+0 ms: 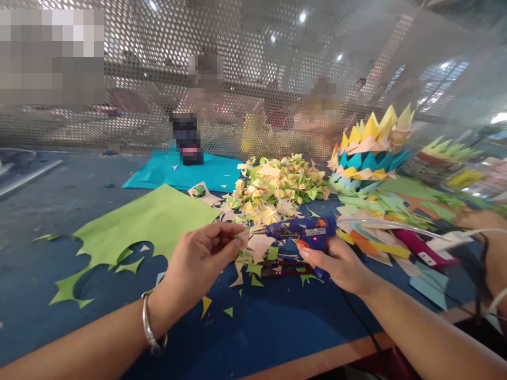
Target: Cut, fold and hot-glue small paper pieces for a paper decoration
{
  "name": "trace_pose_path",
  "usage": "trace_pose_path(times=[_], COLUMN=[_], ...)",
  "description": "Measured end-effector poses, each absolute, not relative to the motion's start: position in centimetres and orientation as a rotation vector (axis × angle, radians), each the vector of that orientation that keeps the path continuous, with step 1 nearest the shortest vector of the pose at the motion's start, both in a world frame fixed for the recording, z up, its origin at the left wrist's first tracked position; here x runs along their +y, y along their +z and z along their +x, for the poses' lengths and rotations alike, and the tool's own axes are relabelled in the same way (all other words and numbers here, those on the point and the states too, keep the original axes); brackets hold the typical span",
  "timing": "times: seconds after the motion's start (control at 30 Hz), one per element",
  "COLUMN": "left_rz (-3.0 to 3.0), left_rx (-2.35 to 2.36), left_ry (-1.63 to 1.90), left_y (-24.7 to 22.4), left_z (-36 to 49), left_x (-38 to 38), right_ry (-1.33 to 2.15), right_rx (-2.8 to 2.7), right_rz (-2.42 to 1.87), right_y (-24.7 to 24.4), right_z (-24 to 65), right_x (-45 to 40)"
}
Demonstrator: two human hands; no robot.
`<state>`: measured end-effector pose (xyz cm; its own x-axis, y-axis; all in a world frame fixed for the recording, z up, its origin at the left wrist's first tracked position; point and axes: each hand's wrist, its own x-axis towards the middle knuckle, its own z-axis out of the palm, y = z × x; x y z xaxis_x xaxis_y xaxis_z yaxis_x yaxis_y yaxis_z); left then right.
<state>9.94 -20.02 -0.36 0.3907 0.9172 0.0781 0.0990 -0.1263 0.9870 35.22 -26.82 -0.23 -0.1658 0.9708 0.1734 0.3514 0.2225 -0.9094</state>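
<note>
My left hand (206, 256), with a silver bangle at the wrist, pinches a small pale pink paper piece (244, 240) between thumb and fingers. In my right hand (336, 261) is a blue hot glue gun (301, 229), held by its handle and pointing left. Its metal nozzle touches or nearly touches the paper piece; I cannot tell which. A clear glue stick (388, 225) sticks out of the back of the gun. Below the gun lie red-handled scissors (283, 267), partly hidden by it, among paper scraps.
Behind my hands is a heap of folded paper pieces (283, 182). Green sheet (146, 221) and blue sheet (222, 171) lie left. A layered paper craft (370, 153), power strip (425, 248) and another person's arm (491, 248) are right. Perforated mesh stands behind.
</note>
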Motion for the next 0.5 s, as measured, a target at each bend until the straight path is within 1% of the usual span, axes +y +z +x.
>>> trace_pose_path(times=[0.2, 0.5], left_rz=[1.634, 1.717], left_rx=[0.969, 0.968], left_ry=[0.893, 0.870], left_y=[-0.66, -0.62], left_z=[9.81, 9.92], left_x=[-20.00, -20.28], right_ry=[0.965, 0.837], right_rx=[-1.800, -1.886], right_rz=[-1.257, -1.267], right_y=[-0.55, -0.93], right_z=[35.40, 35.64], right_x=[-26.95, -27.02])
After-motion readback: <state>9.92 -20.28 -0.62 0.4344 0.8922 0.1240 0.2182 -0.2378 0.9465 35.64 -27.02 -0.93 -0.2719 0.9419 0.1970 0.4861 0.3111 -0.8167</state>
